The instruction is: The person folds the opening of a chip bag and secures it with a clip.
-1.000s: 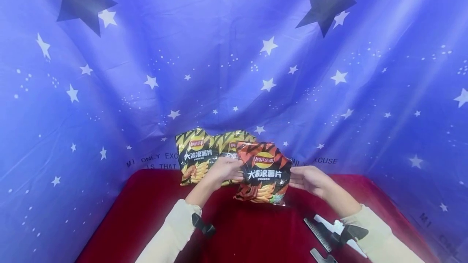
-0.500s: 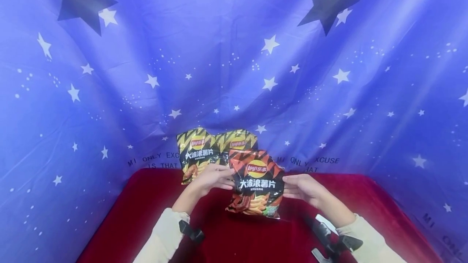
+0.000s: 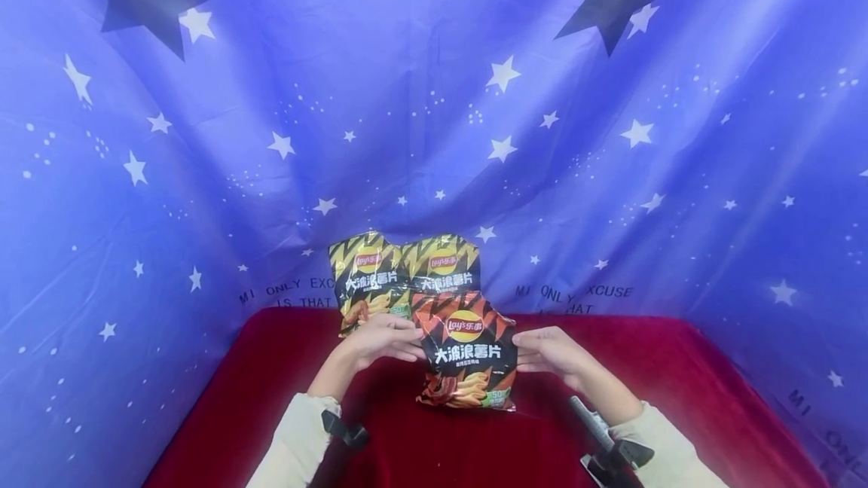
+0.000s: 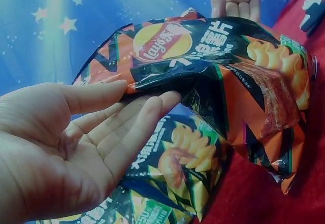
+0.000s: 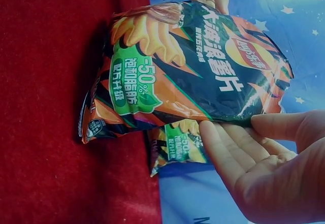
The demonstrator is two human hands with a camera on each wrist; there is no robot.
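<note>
Here, I have an orange-and-black Lay's chip bag (image 3: pixel 465 356) held by both sides.
I see the left hand (image 3: pixel 378 341) pinching its left edge, the right hand (image 3: pixel 557 356) its right, just near of 2 yellow-and-black Lay's chip bags (image 3: pixel 368 271); whether its base touches the red velvet cloth (image 3: pixel 271 367), I can't tell.

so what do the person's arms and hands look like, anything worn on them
The left hand and right hand are bare, with no gloves or rings showing. Both arms have plain, pale cream sleeves that stop short of the hands, each with a small black device near the cuff.
</note>
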